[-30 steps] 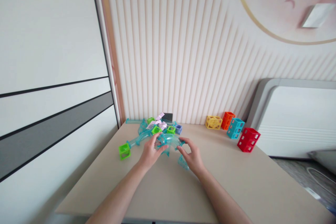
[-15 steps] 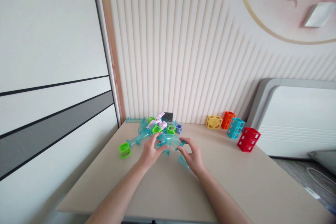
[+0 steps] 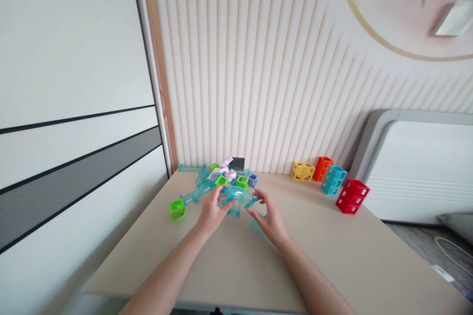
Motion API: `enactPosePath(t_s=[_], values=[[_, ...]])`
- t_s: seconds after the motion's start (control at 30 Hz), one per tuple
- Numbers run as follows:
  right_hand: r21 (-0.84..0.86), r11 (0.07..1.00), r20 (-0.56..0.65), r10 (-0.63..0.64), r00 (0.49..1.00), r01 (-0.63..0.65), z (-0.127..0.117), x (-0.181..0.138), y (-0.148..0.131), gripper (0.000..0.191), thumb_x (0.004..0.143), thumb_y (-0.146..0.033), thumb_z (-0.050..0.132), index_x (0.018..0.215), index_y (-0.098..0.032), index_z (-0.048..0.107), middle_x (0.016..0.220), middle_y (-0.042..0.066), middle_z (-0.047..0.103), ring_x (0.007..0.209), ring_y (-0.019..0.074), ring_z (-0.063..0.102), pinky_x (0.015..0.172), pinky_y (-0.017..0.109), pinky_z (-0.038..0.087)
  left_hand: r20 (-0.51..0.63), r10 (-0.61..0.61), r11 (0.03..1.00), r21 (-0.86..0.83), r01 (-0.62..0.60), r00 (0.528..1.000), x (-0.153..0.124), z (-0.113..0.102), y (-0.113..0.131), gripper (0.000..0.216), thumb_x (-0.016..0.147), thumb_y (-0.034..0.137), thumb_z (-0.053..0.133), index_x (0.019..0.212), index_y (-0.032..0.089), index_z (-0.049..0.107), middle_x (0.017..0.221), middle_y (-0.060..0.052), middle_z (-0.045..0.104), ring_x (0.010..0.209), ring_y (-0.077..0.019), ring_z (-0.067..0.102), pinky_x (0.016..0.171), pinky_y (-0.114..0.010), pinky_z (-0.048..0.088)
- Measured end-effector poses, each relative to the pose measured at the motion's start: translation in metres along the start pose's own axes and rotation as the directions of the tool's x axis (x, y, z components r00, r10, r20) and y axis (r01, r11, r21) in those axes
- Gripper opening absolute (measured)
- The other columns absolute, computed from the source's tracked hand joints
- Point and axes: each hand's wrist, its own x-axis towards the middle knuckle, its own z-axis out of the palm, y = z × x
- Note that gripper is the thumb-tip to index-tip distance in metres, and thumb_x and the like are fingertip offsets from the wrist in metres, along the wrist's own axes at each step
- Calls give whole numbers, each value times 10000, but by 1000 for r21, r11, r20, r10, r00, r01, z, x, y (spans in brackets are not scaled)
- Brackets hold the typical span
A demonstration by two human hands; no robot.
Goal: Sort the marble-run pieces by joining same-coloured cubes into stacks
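A clear teal curved tube piece [image 3: 242, 194] is held up over the table between both hands. My left hand [image 3: 213, 210] pinches its left end, where another teal piece seems joined; the fingers partly hide that joint. My right hand [image 3: 270, 215] has thumb and fingertips closed around the right end. Another teal piece [image 3: 257, 227] lies on the table, mostly covered by my right hand. Beyond my left hand, a teal track [image 3: 199, 192] runs across the table to a green cube frame [image 3: 177, 209].
Behind the hands is a pile with pale purple pieces [image 3: 226, 173], a green cube [image 3: 242, 182], a blue cube [image 3: 253, 180] and a black block [image 3: 237, 163]. Yellow [image 3: 302, 171], orange [image 3: 322, 169], blue [image 3: 333, 180] and red [image 3: 352, 197] block towers stand back right. A ribbed wall [image 3: 236, 59] borders the table.
The curved tube has tilted slightly, its right end angled a little differently. My right hand has shifted slightly left and up. The whole view has moved a little.
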Motion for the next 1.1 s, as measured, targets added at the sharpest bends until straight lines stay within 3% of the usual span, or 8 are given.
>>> enactPosePath(t_s=[0.1,0.3,0.57,0.73,0.9,1.1], values=[[11,998,-5,63,998,-63,3,0,1,614,828,-442,714,1361,-221,504,1111,97,701,930,230,672,803,360,554,-20,-54,993,-102,51,998,0,2,0,475,795,447,740,1159,188,578,1122,-109,705,959,-249,729,837,-394,628],[17,992,-5,125,992,-124,4,0,-5,440,834,-463,685,1191,-208,652,801,29,705,725,192,648,711,318,554,-16,-113,964,-244,106,993,-2,4,7,492,801,431,735,1182,178,552,1155,-127,689,1023,-257,712,898,-404,601],[121,990,-62,80,995,-72,6,1,-10,335,871,-465,660,1093,-215,689,807,29,678,715,179,624,692,294,536,-16,-180,931,-325,165,984,0,9,10,490,834,431,700,1217,174,535,1166,-141,698,1079,-267,695,935,-413,579],[101,988,-66,124,990,-117,7,1,-12,453,837,-475,690,1192,-198,640,850,39,692,711,177,640,663,285,532,-24,-198,938,-294,183,980,-2,14,10,510,818,420,716,1226,175,534,1187,-139,686,1087,-269,691,943,-420,577],[17,992,-117,125,985,-123,5,1,-13,332,855,-492,661,1003,-196,676,755,27,670,672,175,613,654,288,525,6,-183,937,-302,177,983,-4,15,9,514,806,422,729,1209,171,531,1183,-140,691,1073,-272,700,935,-424,584],[-38,993,-143,104,984,-110,3,0,-13,472,850,-459,669,1238,-198,605,817,32,684,698,178,632,670,294,546,18,-176,939,-298,173,984,-3,15,12,501,802,443,727,1183,181,534,1162,-128,706,1063,-273,707,918,-418,594]])
